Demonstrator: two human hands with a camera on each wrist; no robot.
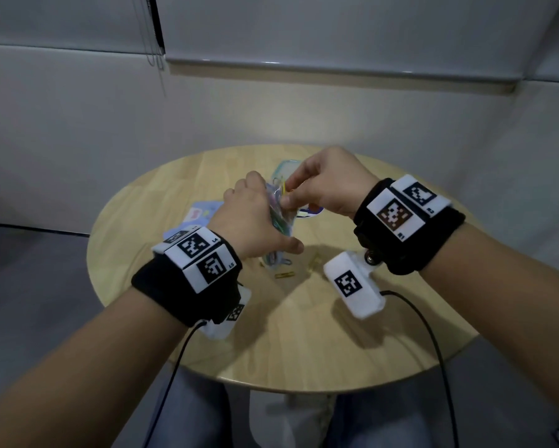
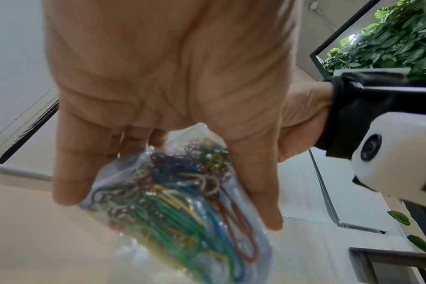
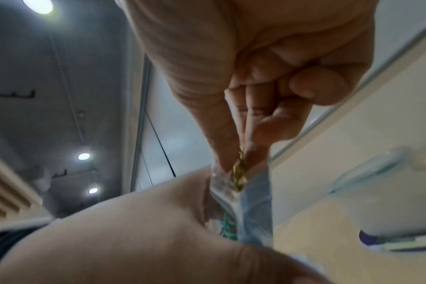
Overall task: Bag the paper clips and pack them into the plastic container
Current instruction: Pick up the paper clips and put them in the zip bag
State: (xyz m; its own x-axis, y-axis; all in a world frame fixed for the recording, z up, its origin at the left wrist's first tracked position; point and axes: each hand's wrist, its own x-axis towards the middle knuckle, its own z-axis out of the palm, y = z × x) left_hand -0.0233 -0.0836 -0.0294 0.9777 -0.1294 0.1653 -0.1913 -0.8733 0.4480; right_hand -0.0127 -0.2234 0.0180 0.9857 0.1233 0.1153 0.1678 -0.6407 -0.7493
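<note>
My left hand (image 1: 265,221) grips a clear plastic bag (image 1: 280,218) above the middle of the round table, fingers and thumb curled round its sides. The left wrist view shows the bag (image 2: 178,201) stuffed with green, blue, red and yellow paper clips. My right hand (image 1: 287,193) pinches a yellow-gold clip (image 3: 240,171) between thumb and forefinger at the bag's open mouth (image 3: 223,184). The clear plastic container (image 1: 284,166) stands on the table just behind both hands, partly hidden by them; the right wrist view has the container (image 3: 377,207) at the right.
Loose clips (image 1: 284,274) lie on the wooden table (image 1: 304,334) in front of the bag, with more clips (image 1: 315,262) to their right. Printed cards (image 1: 200,215) are spread at the left. A white and blue piece (image 1: 310,212) lies under my right hand. Wrist-camera cables trail toward the front edge.
</note>
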